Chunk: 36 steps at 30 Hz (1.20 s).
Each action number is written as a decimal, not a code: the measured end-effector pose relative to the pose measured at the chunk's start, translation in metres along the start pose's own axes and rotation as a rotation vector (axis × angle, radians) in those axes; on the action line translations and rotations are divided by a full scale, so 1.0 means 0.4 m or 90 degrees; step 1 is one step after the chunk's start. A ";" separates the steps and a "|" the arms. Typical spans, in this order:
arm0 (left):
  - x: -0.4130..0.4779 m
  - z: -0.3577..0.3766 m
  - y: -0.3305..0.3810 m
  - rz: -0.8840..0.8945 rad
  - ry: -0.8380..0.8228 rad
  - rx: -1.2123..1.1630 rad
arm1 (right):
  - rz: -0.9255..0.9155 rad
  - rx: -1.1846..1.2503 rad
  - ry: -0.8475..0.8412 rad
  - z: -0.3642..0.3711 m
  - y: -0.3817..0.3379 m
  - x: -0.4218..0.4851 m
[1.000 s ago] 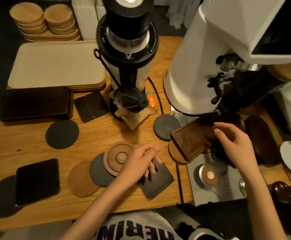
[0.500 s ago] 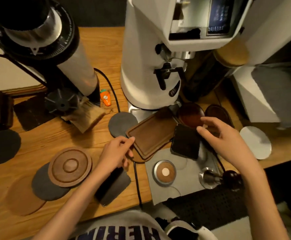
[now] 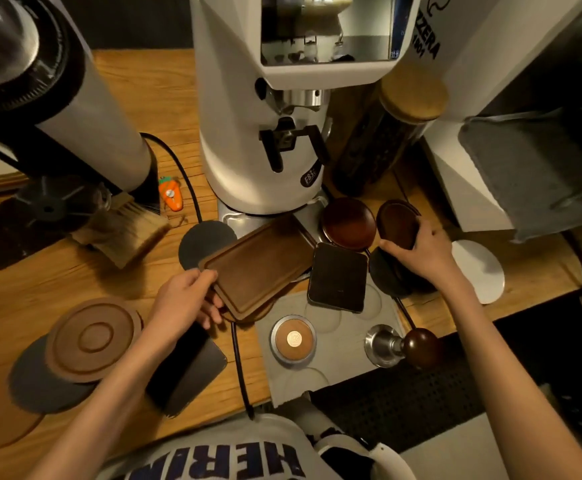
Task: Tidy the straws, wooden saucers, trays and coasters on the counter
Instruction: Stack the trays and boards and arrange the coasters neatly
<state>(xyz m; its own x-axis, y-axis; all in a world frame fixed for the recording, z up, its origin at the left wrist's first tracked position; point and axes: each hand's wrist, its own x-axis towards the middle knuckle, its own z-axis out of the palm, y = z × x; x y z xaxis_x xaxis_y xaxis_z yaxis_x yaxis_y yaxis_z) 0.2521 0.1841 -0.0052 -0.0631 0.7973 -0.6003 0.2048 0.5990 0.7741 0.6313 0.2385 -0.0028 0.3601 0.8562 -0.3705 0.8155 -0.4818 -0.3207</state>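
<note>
1. So, left hand [image 3: 185, 301] has fingers curled round the near-left corner of the rectangular wooden tray [image 3: 262, 265], thumb on top
2. That tray lies slanted in front of the white grinder [image 3: 244, 133], its far-left corner over a grey round coaster [image 3: 199, 237], its right end just beside a dark square coaster [image 3: 338, 277]
3. Right hand [image 3: 424, 252] grips a dark wooden saucer [image 3: 397, 221] by its near edge (saucer tilted, whether lifted can't tell)
4. A second dark saucer [image 3: 348, 223] lies flat just left of it, behind the dark square coaster
5. A grooved round saucer [image 3: 92, 337] sits on the tabletop [image 3: 75, 271] at left, overlapping a second grey coaster [image 3: 36, 389]
</note>
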 end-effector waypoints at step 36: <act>-0.230 -0.398 -0.054 0.047 -0.100 -0.204 | -0.552 -0.014 -0.108 0.024 -0.473 -0.412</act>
<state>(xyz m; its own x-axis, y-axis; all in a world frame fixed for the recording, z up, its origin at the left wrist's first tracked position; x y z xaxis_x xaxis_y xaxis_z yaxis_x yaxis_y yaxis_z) 0.0981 0.1097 0.0655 0.0957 0.8331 -0.5448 -0.1151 0.5529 0.8253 0.4131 0.1868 0.1105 -0.4597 0.8786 -0.1293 0.7793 0.3293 -0.5331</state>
